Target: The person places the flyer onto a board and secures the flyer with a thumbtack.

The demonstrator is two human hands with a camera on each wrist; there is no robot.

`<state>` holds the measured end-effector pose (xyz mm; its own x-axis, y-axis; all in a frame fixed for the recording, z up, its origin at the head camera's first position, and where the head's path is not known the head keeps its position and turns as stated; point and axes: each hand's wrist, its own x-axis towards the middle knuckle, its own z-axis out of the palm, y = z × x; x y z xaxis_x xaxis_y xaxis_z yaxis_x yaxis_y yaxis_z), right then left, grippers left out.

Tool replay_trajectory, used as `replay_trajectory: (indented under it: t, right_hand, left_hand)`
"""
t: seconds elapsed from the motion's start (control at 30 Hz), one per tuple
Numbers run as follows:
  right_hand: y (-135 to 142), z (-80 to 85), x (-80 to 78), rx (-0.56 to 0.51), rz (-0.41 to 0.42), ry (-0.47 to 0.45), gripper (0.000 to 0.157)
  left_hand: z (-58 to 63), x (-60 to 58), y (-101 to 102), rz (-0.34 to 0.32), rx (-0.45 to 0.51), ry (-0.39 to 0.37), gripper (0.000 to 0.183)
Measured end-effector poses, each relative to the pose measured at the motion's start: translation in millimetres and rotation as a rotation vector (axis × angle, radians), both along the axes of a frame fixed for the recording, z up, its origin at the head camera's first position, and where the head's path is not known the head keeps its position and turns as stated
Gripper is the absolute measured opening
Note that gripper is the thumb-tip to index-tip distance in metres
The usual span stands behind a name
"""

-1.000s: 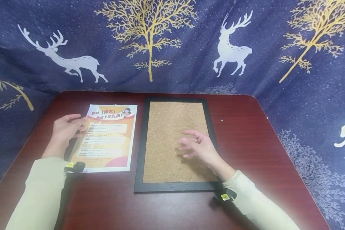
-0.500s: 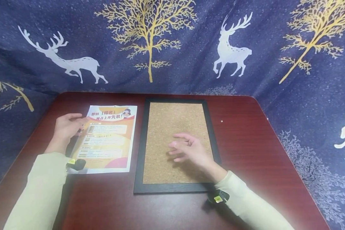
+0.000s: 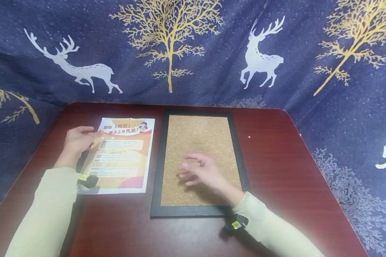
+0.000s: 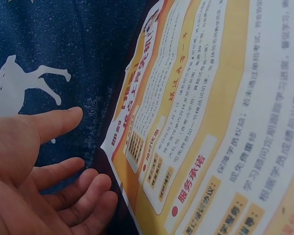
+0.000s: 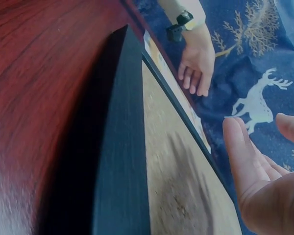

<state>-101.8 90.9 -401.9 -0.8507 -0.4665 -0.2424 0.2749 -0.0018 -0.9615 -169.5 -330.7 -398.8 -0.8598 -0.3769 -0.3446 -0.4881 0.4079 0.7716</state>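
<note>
An orange and white printed poster lies on the table left of a black-framed cork board. By the poster's left edge is my left hand, its fingers relaxed and pointing toward the sheet. In the left wrist view the fingers are spread apart beside the paper's edge, with nothing between them. My right hand hovers over the lower middle of the cork, fingers loosely bent and holding nothing. Its shadow falls on the cork surface in the right wrist view.
The dark red wooden table extends to both sides and in front of the board. A tiny pale speck sits to the board's right. Behind the table hangs a blue cloth printed with deer and golden trees.
My right hand has moved left across the cork board, from its right side toward the middle. My left hand has shifted slightly right, nearer the poster.
</note>
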Motion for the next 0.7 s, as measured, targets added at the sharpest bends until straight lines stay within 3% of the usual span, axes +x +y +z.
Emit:
replay_trajectory:
  t: [0.2,0.7]
  right_hand:
    - [-9,-4.0,3.1,-0.015,0.026,-0.014,0.056]
    - [-29,-12.3,3.1,-0.126,0.073,-0.071,0.05]
  left_hand:
    - [2.2,-1.7,1,-0.01,-0.052,0.011,0.082]
    - [-7.0,-14.5,0,0.021,-0.039,-0.032,0.079]
